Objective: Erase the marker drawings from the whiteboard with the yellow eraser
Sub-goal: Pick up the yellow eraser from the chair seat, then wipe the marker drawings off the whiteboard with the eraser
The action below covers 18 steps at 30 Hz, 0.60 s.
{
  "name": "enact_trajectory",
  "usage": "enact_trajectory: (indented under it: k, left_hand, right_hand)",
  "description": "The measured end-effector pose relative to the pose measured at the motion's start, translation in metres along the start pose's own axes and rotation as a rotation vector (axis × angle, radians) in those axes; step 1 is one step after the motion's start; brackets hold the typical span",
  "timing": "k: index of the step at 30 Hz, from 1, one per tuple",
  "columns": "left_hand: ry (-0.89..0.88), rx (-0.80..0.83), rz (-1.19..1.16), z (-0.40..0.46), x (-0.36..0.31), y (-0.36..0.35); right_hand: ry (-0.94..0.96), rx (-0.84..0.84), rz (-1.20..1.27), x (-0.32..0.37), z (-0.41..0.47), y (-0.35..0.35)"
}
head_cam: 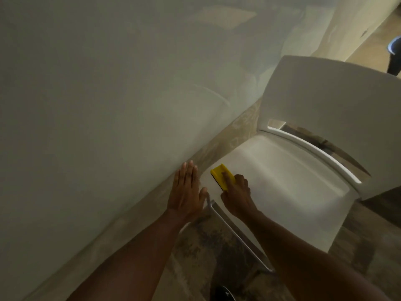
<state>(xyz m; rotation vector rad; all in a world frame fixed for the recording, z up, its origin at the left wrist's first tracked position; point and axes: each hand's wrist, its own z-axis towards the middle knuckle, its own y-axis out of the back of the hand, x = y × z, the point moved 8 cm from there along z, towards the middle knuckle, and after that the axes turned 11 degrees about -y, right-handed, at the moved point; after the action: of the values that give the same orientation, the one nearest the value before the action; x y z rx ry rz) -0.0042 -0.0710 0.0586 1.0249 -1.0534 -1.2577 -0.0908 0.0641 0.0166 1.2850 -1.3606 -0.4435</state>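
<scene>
A large white glossy whiteboard [104, 101] fills the left and top of the head view, slanting down to the floor; no marker drawing shows on it here. The yellow eraser [220, 174] lies on the near left corner of a white chair seat. My right hand [237, 195] rests on the eraser, fingers curled over its near end. My left hand [187, 191] is flat with fingers together and thumb apart, pressed near the whiteboard's lower edge, just left of the chair. The eraser's underside is hidden.
A white plastic chair [303, 161] with a metal leg frame [236, 233] stands against the board at the right. A wood-pattern floor [208, 253] lies below. A person in blue stands at the far right edge [395, 55].
</scene>
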Motion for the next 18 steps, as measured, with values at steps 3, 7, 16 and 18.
enact_trajectory:
  k: [3, 7, 16, 18]
  left_hand:
    - [0.002, -0.047, 0.058, -0.01, 0.022, 0.044]
    - [0.012, -0.167, 0.146, -0.03, 0.051, 0.121]
    - [0.044, -0.527, 0.277, -0.082, 0.105, 0.329]
    - [0.058, -0.587, 0.333, -0.1, 0.12, 0.378]
  right_hand:
    - [0.108, -0.113, 0.06, 0.048, -0.014, 0.034]
    - [0.333, -0.273, 0.17, 0.117, -0.048, 0.083]
    - [0.674, -0.575, 0.445, 0.264, -0.148, 0.194]
    - [0.772, -0.625, 0.489, 0.301, -0.179, 0.217]
